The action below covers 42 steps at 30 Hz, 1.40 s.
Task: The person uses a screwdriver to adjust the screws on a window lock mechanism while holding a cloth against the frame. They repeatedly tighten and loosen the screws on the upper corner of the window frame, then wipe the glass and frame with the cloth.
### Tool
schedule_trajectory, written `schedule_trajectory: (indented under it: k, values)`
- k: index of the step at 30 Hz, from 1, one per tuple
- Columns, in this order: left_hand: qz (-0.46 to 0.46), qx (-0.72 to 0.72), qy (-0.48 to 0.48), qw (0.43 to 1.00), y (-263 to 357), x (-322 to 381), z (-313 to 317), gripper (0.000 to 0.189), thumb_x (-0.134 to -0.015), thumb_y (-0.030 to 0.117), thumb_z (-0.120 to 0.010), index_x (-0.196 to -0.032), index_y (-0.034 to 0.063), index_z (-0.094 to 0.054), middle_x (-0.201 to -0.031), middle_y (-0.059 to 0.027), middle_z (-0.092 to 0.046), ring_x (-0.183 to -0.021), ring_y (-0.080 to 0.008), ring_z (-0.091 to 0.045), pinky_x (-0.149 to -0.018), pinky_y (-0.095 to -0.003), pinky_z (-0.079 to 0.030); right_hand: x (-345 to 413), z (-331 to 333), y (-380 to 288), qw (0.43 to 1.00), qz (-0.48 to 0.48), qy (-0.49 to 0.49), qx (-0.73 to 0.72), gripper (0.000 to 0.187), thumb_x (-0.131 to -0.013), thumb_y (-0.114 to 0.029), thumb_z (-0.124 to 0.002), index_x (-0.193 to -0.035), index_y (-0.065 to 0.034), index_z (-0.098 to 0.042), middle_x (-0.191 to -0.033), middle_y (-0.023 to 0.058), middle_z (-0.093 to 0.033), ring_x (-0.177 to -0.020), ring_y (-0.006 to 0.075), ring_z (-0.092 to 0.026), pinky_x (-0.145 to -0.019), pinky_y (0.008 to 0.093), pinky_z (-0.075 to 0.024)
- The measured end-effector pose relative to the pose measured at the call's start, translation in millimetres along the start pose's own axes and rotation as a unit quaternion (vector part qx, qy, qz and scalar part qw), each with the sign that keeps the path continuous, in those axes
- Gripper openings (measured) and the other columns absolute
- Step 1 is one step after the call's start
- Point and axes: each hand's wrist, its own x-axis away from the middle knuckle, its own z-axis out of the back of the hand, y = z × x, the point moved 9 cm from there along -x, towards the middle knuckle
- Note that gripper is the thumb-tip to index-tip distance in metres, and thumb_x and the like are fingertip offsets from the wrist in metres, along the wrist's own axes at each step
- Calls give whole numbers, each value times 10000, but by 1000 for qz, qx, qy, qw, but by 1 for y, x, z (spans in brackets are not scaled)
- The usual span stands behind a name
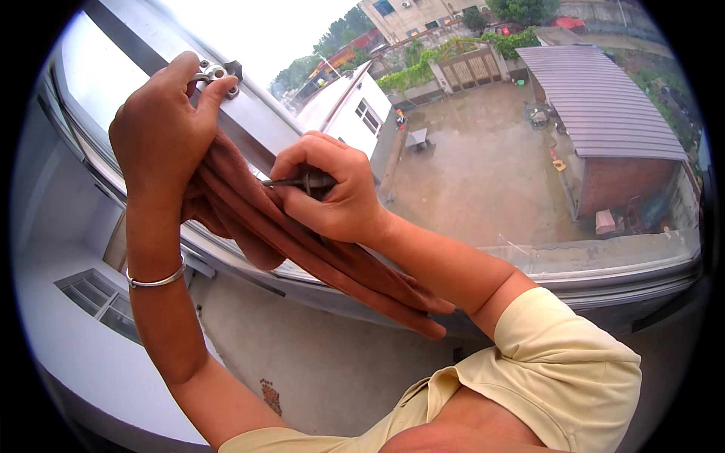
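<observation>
My left hand (164,124), with a metal bangle on its wrist, pinches a small metal window latch (215,72) between thumb and fingers. The latch shows screw holes and sits at the white window frame (249,107). A brown cloth (243,198) hangs from the same hand and trails down to the right, under my right forearm. My right hand (334,189) grips a dark-handled screwdriver (289,182). Its shaft points left, over the cloth and apart from the latch; the tip is hard to make out.
A window sill with sliding tracks (589,283) curves across in front of me. Beyond the glass lies a wet concrete yard (470,164) with a corrugated-roof shed (600,102) and a gate (470,68). Below left are a white wall with a small window (102,300) and a floor (255,334).
</observation>
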Motion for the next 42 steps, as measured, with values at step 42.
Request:
schedule_trajectory:
  k: [42]
  values:
    - [83, -8, 145, 986, 2, 27, -6, 359, -770, 408, -758, -675, 135, -547, -567, -3, -585, -490, -233, -590, -439, -339, -419, 7, 2, 9, 999, -39, 12, -4, 131, -741, 11, -638, -868, -16, -631, -781, 21, -613, -695, 54, -535, -606, 206, -430]
